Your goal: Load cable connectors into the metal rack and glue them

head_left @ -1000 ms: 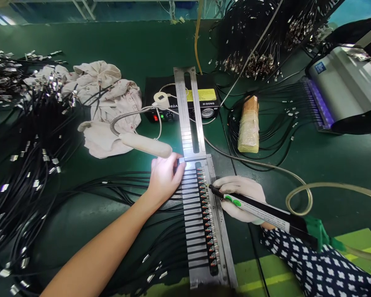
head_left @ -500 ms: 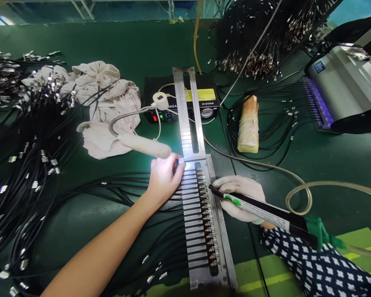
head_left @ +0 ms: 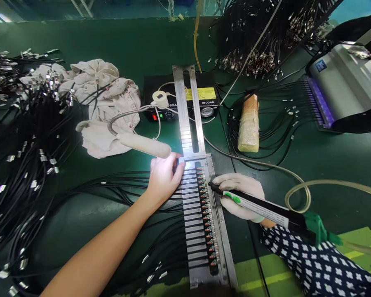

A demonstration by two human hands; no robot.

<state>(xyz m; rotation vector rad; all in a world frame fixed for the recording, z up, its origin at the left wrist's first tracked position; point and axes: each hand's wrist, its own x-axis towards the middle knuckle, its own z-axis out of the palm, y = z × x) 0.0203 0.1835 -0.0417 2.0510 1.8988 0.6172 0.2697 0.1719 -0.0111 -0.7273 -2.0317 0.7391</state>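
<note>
A long metal fixture (head_left: 195, 225) lies across the green bench and holds a row of several black cables (head_left: 120, 185) with small connector tips (head_left: 204, 202). My bare left hand (head_left: 164, 176) rests flat on the cables at the fixture's upper left, fingers stretched out. My gloved right hand (head_left: 241, 196) grips a pen-shaped dispenser (head_left: 259, 208) like a pencil. Its black tip touches the connector row near the top. A tube (head_left: 299, 194) runs from its rear end. A gooseneck lamp (head_left: 145, 145) shines on the fixture just above my left hand.
A black control box (head_left: 204, 99) with a gauge stands behind the fixture. Crumpled cloth (head_left: 105, 95) lies back left, and heaps of black cables (head_left: 21, 140) fill the left side and the far back. A wrapped block (head_left: 249, 123) and a grey machine (head_left: 343, 86) with violet light are on the right.
The dispenser tip has shifted slightly up along the connector row. My left hand has stayed in place.
</note>
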